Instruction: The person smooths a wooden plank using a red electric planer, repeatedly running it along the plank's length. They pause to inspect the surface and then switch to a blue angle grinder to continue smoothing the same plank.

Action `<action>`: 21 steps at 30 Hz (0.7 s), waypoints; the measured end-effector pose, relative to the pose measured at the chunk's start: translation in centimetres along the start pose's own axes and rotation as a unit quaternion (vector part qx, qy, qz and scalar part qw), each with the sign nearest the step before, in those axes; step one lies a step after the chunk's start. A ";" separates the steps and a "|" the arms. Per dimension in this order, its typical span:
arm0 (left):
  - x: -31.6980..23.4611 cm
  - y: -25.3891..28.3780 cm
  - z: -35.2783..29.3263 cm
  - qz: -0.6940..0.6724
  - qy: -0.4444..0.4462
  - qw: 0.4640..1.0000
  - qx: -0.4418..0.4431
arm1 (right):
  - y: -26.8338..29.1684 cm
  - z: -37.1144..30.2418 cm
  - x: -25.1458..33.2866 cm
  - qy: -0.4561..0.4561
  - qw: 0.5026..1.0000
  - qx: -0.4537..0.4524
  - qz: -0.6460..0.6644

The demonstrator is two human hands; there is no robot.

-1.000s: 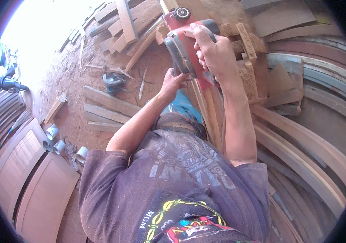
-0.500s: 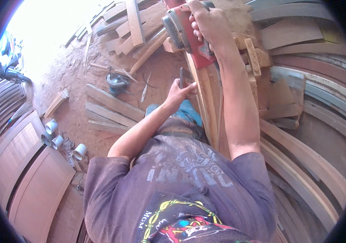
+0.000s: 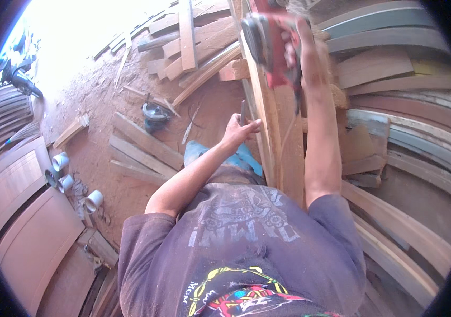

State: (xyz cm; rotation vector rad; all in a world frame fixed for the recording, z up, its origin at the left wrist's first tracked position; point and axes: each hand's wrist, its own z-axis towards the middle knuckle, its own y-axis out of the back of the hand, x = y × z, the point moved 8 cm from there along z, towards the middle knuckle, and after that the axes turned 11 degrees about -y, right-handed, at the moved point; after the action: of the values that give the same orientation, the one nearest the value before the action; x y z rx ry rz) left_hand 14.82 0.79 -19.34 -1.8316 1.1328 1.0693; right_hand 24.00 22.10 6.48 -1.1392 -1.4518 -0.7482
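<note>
My right hand (image 3: 300,53), smeared by motion, is wrapped around the handle of a red electric hand planer (image 3: 277,50) with a dark round side cover. The planer is over the far part of a long wooden board (image 3: 268,113) that runs away from my body; whether it touches the wood I cannot tell. A cord (image 3: 295,105) trails from the tool toward me. On the board's left side my left hand (image 3: 237,129) is closed on a short, thin dark bar (image 3: 243,112), whose exact kind is unclear. Its thumb points toward the board's edge.
A wooden block (image 3: 234,70) sticks out left of the board. Loose planks (image 3: 143,140) and a blue-green power tool (image 3: 155,115) lie on the dirt floor. Stacked boards (image 3: 394,121) line the right. Door panels (image 3: 38,232) and white cups (image 3: 94,198) are at left.
The planer and my right hand have moved farther along the board and slightly right. My left hand stays beside the board with the dark bar. The whole view has shifted a little.
</note>
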 end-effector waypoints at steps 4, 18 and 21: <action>-0.7 0.7 -2.0 -0.014 0.014 0.999 0.028 | 7.0 -12.4 -4.2 -0.029 0.997 -0.064 -0.035; 10.2 14.4 -13.3 -0.045 0.083 0.995 -0.016 | 17.2 -63.8 -19.4 -0.239 0.846 -0.475 0.041; 11.9 17.8 -12.0 -0.041 0.129 0.989 -0.060 | 16.7 -64.8 -21.4 -0.263 0.821 -0.506 0.027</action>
State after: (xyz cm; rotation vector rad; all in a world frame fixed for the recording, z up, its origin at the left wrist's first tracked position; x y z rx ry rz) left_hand 4.90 -19.94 -27.99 -2.1398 1.1490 0.8886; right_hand 61.91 -36.25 -2.95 -2.3393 -1.4385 -1.3011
